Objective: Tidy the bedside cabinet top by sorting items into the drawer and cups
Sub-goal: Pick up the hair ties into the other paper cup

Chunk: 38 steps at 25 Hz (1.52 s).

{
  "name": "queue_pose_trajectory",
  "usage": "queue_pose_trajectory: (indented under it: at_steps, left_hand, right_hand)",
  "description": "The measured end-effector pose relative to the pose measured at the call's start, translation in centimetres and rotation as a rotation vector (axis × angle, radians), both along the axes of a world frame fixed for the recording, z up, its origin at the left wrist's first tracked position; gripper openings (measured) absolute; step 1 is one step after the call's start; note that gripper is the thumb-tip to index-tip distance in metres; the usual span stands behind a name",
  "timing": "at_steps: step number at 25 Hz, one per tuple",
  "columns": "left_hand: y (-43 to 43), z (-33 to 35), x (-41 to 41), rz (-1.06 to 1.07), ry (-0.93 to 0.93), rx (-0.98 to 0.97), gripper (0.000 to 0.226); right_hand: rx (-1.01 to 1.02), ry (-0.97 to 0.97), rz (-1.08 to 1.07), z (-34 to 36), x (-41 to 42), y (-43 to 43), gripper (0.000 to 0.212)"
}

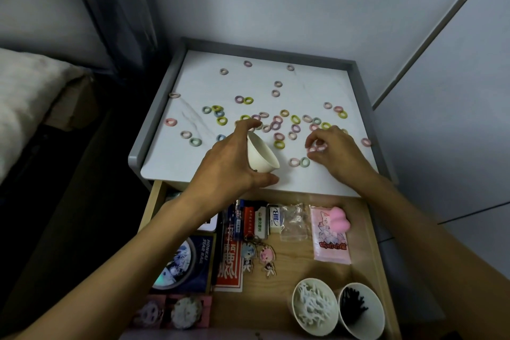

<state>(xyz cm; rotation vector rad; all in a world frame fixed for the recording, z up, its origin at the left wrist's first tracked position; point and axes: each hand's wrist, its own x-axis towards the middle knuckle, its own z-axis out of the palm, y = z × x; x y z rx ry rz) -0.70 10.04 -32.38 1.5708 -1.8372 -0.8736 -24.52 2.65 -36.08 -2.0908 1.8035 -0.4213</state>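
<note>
Left hand (229,163) partly hides cup (262,154)

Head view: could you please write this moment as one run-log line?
left hand: grips tilted white cup | right hand: pinches pink hair tie | cabinet top: many hair ties scattered | drawer: open

I am seeing two forearms showing bare along their whole visible length; the left hand (229,165) and right hand (340,152) are going uncovered too.

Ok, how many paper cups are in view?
3. The tilted cup is gripped by the left hand at the cabinet top; two stand side by side front right in the open drawer, a white-filled cup and a black-filled cup. Others may be hidden.
</note>
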Motion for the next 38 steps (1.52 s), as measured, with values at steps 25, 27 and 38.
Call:
queue_pose_trajectory:
  at_steps: [25, 27, 38]
  left_hand:
    - [0.2, 0.0, 0.3, 0.021, 0.008, -0.021, 0.097]
    - [0.3, 0.0, 0.3, 0.014, 0.016, -0.022, 0.096]
    - [0.3, 0.0, 0.3, 0.017, 0.016, -0.023, 0.094]
  right_hand:
    - [-0.08, -0.368, -0.068, 5.6, 3.1, 1.4, 0.017]
    - [-0.089, 0.099, -0.269, 3.9, -0.2, 0.5, 0.031]
    - [0.001, 0.138, -0.312, -0.3, -2.5, -1.4, 0.049]
